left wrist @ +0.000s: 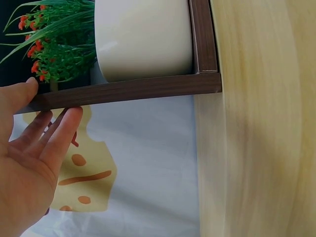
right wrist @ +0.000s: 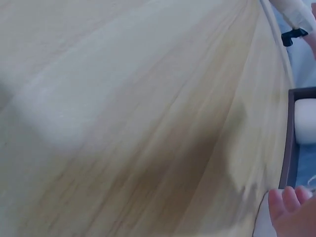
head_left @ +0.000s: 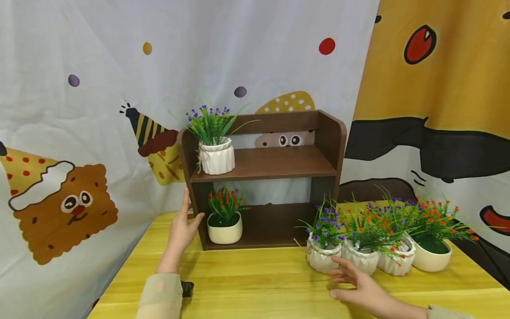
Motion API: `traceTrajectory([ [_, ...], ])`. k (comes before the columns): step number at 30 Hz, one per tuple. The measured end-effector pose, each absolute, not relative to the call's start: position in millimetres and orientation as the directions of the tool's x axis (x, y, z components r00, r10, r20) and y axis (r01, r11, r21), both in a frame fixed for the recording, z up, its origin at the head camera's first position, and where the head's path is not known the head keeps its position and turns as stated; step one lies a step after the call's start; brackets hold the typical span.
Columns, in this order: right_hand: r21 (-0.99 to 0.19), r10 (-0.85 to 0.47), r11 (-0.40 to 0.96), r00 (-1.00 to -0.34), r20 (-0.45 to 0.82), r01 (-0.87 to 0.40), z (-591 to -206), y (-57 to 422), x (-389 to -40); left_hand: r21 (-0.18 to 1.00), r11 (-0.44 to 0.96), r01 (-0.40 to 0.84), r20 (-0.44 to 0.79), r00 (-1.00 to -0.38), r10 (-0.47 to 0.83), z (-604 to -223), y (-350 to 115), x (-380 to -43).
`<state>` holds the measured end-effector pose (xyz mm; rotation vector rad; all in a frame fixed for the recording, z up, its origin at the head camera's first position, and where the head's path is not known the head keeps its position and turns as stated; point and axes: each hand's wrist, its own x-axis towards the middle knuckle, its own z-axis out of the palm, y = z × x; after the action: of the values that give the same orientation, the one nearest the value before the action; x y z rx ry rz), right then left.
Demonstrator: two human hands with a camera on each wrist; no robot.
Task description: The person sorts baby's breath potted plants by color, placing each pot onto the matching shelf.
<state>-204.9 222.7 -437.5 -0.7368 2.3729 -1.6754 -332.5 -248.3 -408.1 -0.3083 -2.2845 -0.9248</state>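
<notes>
My left hand is at the left side panel of a brown two-tier shelf. In the left wrist view its thumb is at one side of the panel and its fairly straight fingers touch the other. My right hand has loosely bent fingers, holding nothing, right in front of a ribbed white pot with purple flowers. On the upper tier's left end stands a white pot with purple flowers. Below it, a cream pot with red flowers stands on the lower tier.
To the right of the shelf, two ribbed white pots and a cream pot with orange-red flowers continue the row on the yellow wooden table. A small black object shows beside the left sleeve. Cartoon-printed cloth hangs behind.
</notes>
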Motion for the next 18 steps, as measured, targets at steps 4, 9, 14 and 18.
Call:
traceTrajectory([
  [4,-0.9,-0.279,0.378,-0.953,0.114,-0.218,-436.5,223.4,-204.2,0.529,0.732,0.429,0.648,-0.762,-0.022,-408.0,-250.1,-332.2],
  [9,-0.901,-0.213,0.409,-0.975,0.06,-0.145,-439.0,219.4,-207.9,0.521,0.738,0.429,0.657,-0.753,-0.027,-410.5,-251.3,-333.7],
  [14,-0.896,-0.209,0.429,-0.977,0.028,-0.117,-446.1,214.6,-209.2,0.508,0.739,0.442,0.669,-0.743,-0.016,-412.9,-248.6,-334.4],
  [18,-0.884,-0.18,0.447,-0.982,0.061,-0.137,-448.2,209.1,-211.2,0.531,0.728,0.433,0.655,-0.755,-0.029,-411.4,-248.1,-334.4],
])
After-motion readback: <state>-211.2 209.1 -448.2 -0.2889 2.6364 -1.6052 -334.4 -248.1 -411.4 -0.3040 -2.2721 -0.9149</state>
